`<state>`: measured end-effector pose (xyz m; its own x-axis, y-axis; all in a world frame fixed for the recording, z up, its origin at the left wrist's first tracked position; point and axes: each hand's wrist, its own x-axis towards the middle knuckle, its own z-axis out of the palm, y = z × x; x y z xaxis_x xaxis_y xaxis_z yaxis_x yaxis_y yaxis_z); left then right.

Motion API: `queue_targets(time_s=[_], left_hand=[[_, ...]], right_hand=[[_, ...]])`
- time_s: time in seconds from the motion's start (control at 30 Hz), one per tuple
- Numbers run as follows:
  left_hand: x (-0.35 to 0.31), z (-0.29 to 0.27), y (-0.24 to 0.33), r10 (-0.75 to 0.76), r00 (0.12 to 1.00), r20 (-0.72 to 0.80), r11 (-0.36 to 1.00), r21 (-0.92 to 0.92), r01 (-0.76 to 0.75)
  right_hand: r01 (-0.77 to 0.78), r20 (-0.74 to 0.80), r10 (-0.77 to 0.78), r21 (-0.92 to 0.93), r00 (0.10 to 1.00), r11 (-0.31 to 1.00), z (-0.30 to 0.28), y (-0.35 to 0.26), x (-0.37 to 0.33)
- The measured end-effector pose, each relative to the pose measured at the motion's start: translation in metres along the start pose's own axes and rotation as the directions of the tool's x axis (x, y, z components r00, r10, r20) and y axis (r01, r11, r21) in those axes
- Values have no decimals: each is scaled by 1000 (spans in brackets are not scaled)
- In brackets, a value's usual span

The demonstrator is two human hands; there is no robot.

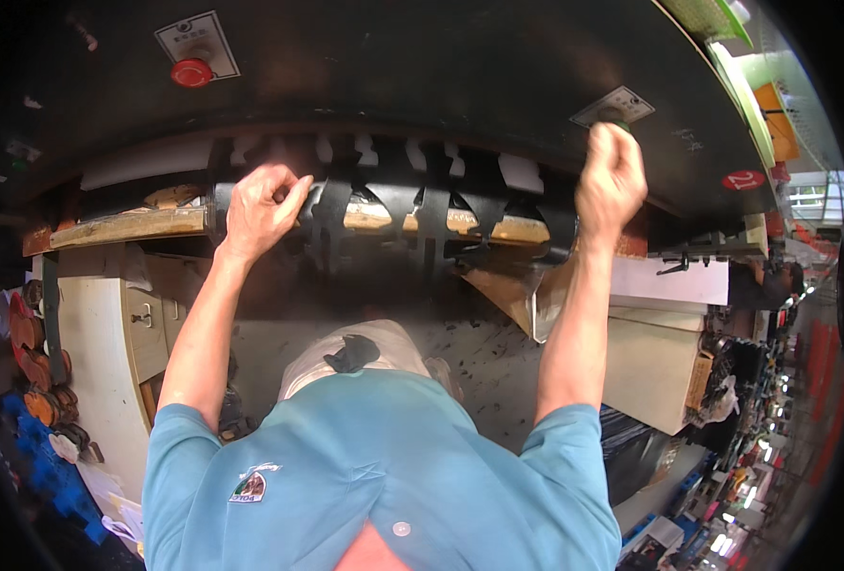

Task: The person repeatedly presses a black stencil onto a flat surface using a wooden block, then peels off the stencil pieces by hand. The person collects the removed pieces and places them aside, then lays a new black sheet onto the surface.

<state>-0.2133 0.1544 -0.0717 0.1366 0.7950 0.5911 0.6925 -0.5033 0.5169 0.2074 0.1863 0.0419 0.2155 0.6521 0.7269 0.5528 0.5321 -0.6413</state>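
My right hand (610, 186) is raised to the dark machine front, its fingers bunched at a green button (616, 118) on a small pale plate. Only part of that button shows past the fingertips. To the left, my left hand (262, 214) is curled in front of the left end of a black sheet (431, 214). Its thumb and fingers come close together; whether they pinch the sheet is hidden. Slots and shaped holes are cut through the sheet, which hangs in strips over the edge of a wooden board (131, 229) below the machine.
A red mushroom-shaped button (191, 72) sits on the upper left of the machine front (393, 67). At the left stands a pale cabinet (98, 343). An opened cardboard piece (512, 295) and pale boxes (645, 366) are by my right arm. Dark scraps (488, 366) litter the floor.
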Motion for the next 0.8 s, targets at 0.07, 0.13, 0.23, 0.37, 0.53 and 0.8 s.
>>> queue_targets(time_s=[0.07, 0.13, 0.23, 0.37, 0.53, 0.8], left_hand=[[-1, 2, -4, 125, 990, -62, 990, 78, -120], [-2, 2, -9, 216, 974, -62, 964, 171, -203], [2, -3, -11, 125, 990, 70, 956, 258, -139], [7, 2, 13, 65, 996, -62, 995, 83, -60], [-2, 35, 56, -51, 992, -116, 999, -23, 48], [-4, 52, 53, 109, 969, -220, 954, 296, -40]], right_hand=[[135, 31, -132, -263, 991, 955, 1, 5, -1], [-32, 76, 35, -49, 997, 998, -5, 15, -18], [-245, 57, 250, -85, 967, 966, -3, 34, -70], [329, 212, -254, -505, 943, 798, 35, 63, -121], [202, 202, -122, -448, 972, 871, 38, 73, -122], [136, 216, -62, -348, 975, 928, 30, 62, -124]])
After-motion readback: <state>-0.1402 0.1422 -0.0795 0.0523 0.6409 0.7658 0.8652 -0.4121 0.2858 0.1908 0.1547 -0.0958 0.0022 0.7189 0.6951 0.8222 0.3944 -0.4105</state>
